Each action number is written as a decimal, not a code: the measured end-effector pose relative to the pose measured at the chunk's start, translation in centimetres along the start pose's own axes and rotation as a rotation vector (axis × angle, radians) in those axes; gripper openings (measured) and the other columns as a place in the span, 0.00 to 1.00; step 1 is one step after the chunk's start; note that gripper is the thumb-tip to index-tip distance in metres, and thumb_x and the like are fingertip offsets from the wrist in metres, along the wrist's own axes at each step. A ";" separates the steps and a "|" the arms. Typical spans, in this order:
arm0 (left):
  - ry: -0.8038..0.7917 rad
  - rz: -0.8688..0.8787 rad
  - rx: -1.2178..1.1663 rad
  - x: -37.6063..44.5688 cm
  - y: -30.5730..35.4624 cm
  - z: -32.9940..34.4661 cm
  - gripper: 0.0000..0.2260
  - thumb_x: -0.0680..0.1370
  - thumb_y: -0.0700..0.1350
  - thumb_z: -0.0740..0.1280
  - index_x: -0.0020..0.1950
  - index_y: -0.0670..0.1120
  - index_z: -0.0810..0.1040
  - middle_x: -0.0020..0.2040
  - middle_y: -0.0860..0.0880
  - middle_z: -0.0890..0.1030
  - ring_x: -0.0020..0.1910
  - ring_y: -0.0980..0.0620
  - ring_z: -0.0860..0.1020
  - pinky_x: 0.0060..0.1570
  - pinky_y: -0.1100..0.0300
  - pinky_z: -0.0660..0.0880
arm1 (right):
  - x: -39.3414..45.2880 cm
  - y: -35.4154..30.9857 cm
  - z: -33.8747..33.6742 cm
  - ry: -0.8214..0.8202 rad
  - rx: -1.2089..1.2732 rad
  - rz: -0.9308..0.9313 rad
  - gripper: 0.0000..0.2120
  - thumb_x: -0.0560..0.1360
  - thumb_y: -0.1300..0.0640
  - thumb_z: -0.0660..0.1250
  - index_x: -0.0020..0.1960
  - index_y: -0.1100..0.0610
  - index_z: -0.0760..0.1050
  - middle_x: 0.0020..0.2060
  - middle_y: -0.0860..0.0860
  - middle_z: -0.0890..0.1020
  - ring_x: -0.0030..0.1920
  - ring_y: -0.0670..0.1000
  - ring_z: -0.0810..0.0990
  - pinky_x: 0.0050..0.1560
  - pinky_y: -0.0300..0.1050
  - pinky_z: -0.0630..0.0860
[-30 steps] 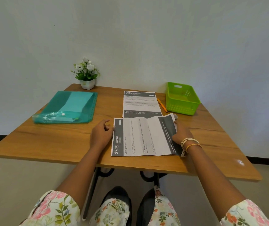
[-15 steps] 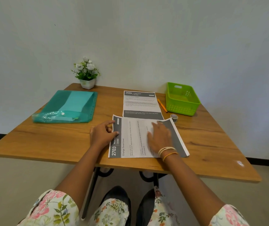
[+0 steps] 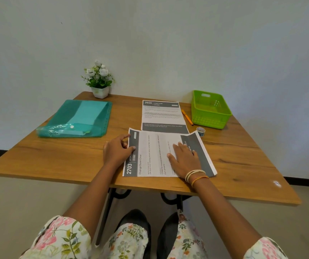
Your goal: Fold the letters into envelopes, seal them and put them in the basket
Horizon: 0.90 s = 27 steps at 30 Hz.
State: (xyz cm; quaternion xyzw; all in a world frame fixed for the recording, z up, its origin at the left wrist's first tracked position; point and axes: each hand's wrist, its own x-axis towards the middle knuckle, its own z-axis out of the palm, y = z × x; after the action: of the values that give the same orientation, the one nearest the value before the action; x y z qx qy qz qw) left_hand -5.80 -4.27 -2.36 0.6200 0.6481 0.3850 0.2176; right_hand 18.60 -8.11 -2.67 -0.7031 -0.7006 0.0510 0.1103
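Since a second ago the right hand (image 3: 184, 158) has left the right edge of the near letter (image 3: 155, 156) and come inward onto its middle; the sheet, then lifted at that end, now lies almost flat, its dark right band only slightly raised. That right grip is open: fingers straight and spread, palm down, pressing the paper. The left hand (image 3: 117, 151) rests at the letter's left edge, fingers loosely bent, index fingertip on the dark header strip, thumb reaching to the top corner; it holds the sheet down without pinching it. The letter lies sideways at the near middle of the bench (image 3: 56, 157), marked 2703. Just behind it, touching or slightly overlapped, a second letter (image 3: 161, 114) lies flat, marked 2659. To that sheet's right lies an orange pen (image 3: 187, 117), then the green basket (image 3: 210, 110) at the far right. A small roll of tape (image 3: 200, 131) stands near the basket's front. At the left lies a teal plastic folder (image 3: 78, 119), with a potted plant (image 3: 99, 79) behind it.
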 end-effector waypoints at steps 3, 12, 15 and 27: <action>-0.047 -0.046 -0.160 -0.2 -0.2 -0.1 0.24 0.74 0.61 0.65 0.70 0.59 0.70 0.42 0.57 0.81 0.45 0.53 0.81 0.60 0.39 0.72 | -0.2 -0.4 0.1 0.019 -0.001 0.008 0.27 0.80 0.41 0.49 0.75 0.51 0.57 0.76 0.51 0.57 0.77 0.53 0.52 0.75 0.58 0.49; -0.165 -0.068 -0.456 -1.8 1.1 0.2 0.16 0.77 0.66 0.51 0.60 0.70 0.73 0.51 0.55 0.84 0.50 0.51 0.82 0.56 0.42 0.75 | -0.4 -1.4 0.1 0.038 0.009 0.040 0.27 0.80 0.41 0.49 0.75 0.51 0.57 0.76 0.52 0.57 0.77 0.54 0.52 0.75 0.58 0.49; -0.219 -0.038 -0.422 -2.5 1.6 0.8 0.23 0.76 0.71 0.48 0.58 0.66 0.76 0.50 0.55 0.84 0.51 0.51 0.81 0.56 0.40 0.75 | -0.5 -1.4 0.1 0.042 0.023 0.041 0.27 0.80 0.41 0.50 0.75 0.51 0.58 0.76 0.52 0.57 0.77 0.54 0.53 0.75 0.58 0.49; -0.315 0.295 0.415 -4.2 3.2 2.6 0.23 0.81 0.62 0.50 0.74 0.57 0.64 0.77 0.55 0.61 0.76 0.55 0.57 0.74 0.44 0.44 | -0.9 -0.7 -0.6 0.198 0.497 0.075 0.16 0.80 0.56 0.56 0.64 0.54 0.75 0.64 0.52 0.77 0.66 0.54 0.72 0.71 0.54 0.62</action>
State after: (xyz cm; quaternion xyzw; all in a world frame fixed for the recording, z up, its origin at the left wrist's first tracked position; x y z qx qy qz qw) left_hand -1.23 -7.97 -2.34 0.7908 0.5742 0.1706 0.1258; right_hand 18.08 -9.07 -1.97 -0.6816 -0.6259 0.1566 0.3453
